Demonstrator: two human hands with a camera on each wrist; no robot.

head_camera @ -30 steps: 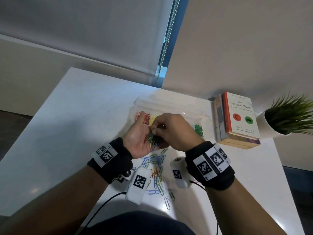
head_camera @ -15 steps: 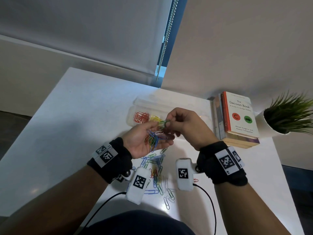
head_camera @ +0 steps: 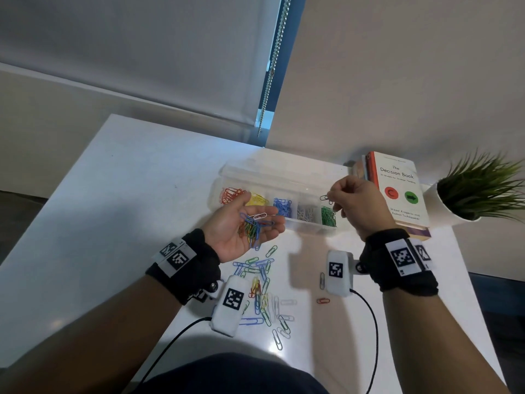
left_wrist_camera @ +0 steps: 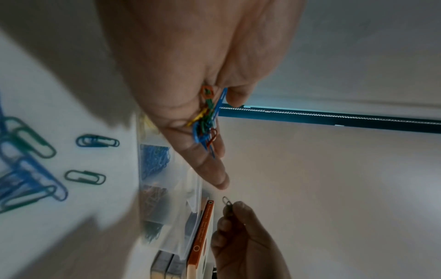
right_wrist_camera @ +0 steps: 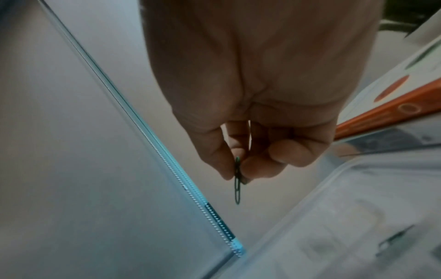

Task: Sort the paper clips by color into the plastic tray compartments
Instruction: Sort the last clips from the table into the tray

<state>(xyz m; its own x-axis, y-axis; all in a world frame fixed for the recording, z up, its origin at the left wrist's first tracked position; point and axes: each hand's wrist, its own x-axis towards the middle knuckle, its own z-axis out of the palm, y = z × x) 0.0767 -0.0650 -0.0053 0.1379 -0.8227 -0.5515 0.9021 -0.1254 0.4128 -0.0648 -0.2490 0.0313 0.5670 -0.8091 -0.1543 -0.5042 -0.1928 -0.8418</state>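
The right hand (head_camera: 359,204) pinches one green paper clip (head_camera: 324,197) above the plastic tray (head_camera: 301,226) (over its green compartment), while the left hand (head_camera: 241,233), palm up and loosely cupped, carries mixed clips (head_camera: 252,226).

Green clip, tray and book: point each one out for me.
green clip (right_wrist_camera: 237,190): right wrist view, wire loop below the fingers
tray (head_camera: 305,227): head view, near wall
book (head_camera: 397,180): head view, cover
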